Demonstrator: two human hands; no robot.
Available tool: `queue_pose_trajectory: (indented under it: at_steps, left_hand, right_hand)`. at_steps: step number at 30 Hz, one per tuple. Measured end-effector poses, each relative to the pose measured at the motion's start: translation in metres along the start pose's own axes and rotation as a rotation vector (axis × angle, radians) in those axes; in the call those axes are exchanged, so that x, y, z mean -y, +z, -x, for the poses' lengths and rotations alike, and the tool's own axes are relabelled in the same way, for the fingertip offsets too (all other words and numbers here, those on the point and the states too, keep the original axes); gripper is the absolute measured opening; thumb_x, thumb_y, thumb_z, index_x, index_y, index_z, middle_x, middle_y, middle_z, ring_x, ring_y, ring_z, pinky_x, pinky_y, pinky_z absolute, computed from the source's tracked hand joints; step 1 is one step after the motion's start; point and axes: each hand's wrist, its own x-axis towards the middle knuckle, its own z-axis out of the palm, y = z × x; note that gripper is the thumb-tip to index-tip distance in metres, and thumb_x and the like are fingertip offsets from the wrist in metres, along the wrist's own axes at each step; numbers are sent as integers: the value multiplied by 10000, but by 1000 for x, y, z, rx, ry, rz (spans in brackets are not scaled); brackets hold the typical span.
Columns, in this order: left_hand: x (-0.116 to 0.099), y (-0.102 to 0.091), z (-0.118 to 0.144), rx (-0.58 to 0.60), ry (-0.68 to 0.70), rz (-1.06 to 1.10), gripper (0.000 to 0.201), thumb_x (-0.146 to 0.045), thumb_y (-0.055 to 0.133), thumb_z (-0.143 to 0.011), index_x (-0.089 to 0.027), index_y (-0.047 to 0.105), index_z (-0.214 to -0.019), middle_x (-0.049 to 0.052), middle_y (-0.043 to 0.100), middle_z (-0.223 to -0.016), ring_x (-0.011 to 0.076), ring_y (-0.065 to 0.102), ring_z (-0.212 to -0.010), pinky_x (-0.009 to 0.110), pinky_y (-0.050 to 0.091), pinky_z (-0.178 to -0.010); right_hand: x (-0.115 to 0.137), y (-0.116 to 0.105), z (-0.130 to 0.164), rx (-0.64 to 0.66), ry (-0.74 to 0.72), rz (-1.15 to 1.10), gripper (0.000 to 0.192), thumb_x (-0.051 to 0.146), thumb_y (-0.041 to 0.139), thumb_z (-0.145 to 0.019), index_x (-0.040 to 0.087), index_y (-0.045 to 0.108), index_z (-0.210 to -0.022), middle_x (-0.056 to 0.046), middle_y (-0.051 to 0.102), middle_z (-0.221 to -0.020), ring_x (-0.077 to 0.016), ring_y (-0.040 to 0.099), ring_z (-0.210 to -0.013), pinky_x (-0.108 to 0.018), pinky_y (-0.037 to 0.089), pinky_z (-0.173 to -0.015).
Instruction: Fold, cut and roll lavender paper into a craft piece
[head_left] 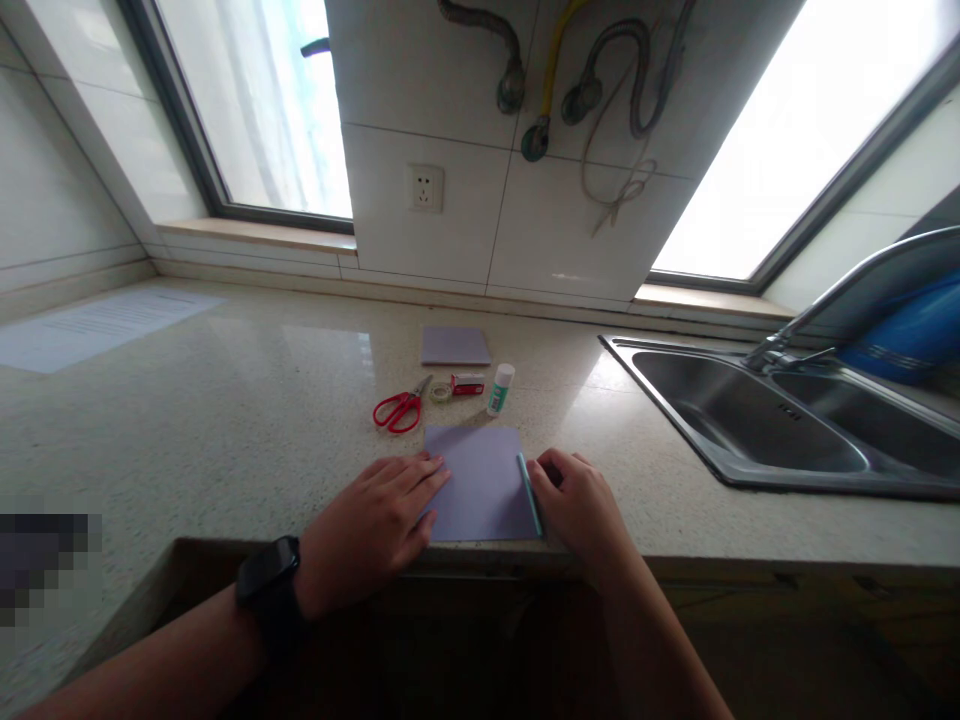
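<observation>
Lying at the front of the worktop (pixel 262 440): one lilac sheet (pixel 481 485); along its right side, one teal stick (pixel 529 494), long axis front-to-back, far end leaning left. Left hand (pixel 382 515) rests flat on the sheet; right hand (pixel 577 498) curls beside the teal stick, grip undeterminable. Beyond: one pair of scissors (pixel 411 398), one glue stick (pixel 500 390), one tape roll (pixel 441 397), one red box (pixel 467 385), one lilac stack (pixel 454 346).

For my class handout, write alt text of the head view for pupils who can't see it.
A person's left hand rests on lilac paper on a speckled countertop; the right hand is at a thin teal stick along the paper's right edge. Beyond are red-handled scissors, a tape roll, a red box, a glue stick and a lilac paper stack.
</observation>
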Motion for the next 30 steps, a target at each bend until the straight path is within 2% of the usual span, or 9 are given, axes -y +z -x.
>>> queue_pose_trajectory:
  at_steps: [17, 23, 27, 30]
  left_hand:
    - [-2, -2, 0, -10, 3, -9, 467, -247, 515, -973, -173, 525, -1434, 105, 577, -1453, 266, 524, -1320, 470, 426, -1116]
    - [0, -4, 1, -11, -4, 50, 473, -274, 522, -976, -172, 519, -1438, 111, 571, -1461, 267, 517, -1338, 475, 418, -1129]
    - [7, -8, 1, 0, -53, 181, 500, -283, 547, -962, -143, 503, -1440, 132, 578, -1448, 256, 527, -1331, 459, 415, -1140]
    - [11, -12, 0, 12, -83, 272, 510, -245, 562, -939, -158, 509, -1438, 128, 592, -1430, 253, 543, -1317, 458, 424, -1134]
  right_hand:
    - [2, 0, 0, 15, 6, 8, 237, 368, 562, -925, 227, 684, -779, -53, 680, -739, -228, 600, -759, -332, 406, -690]
    - [7, -3, 2, 56, -101, 34, 110, 339, 703, -831, 240, 696, -785, -12, 674, -678, -222, 591, -754, -335, 424, -708]
    - [15, -5, 1, 101, -186, 50, 36, 270, 705, -828, 249, 732, -816, -17, 688, -701, -229, 601, -780, -371, 437, -772]
    - [28, -3, 3, 159, -223, 32, 45, 245, 701, -839, 247, 744, -823, -28, 697, -726, -223, 606, -773, -364, 441, -753]
